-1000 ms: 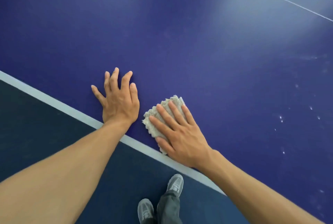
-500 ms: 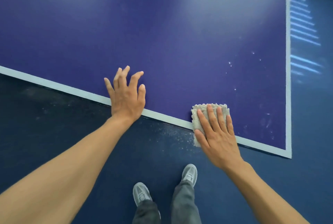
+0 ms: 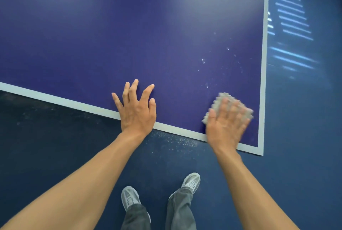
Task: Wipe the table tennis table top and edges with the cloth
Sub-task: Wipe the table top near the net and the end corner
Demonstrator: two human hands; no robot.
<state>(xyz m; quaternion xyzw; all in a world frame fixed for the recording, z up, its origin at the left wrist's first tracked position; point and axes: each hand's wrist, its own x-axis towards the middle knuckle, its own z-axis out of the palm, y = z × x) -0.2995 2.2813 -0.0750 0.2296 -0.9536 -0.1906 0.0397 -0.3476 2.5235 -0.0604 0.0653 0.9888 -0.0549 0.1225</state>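
The blue table tennis table (image 3: 129,35) fills the upper view, with a pale border line along its near and right edges. My right hand (image 3: 225,126) lies flat with straight fingers on a folded grey-white cloth (image 3: 224,98), pressing it to the tabletop close to the near right corner; both are motion-blurred. My left hand (image 3: 137,109) rests flat on the table by the near edge, fingers spread. White specks (image 3: 203,61) dot the surface beyond the cloth.
Dark blue floor (image 3: 55,146) lies below the near edge, dusted with pale crumbs (image 3: 177,142) under the border. My two grey shoes (image 3: 191,181) and grey trouser legs stand just short of the table. Light stripes fall on the floor at right (image 3: 292,26).
My right hand has slid the cloth to the right along the near edge and onto the tabletop toward the corner. My left hand stays planted on the table by the near edge.
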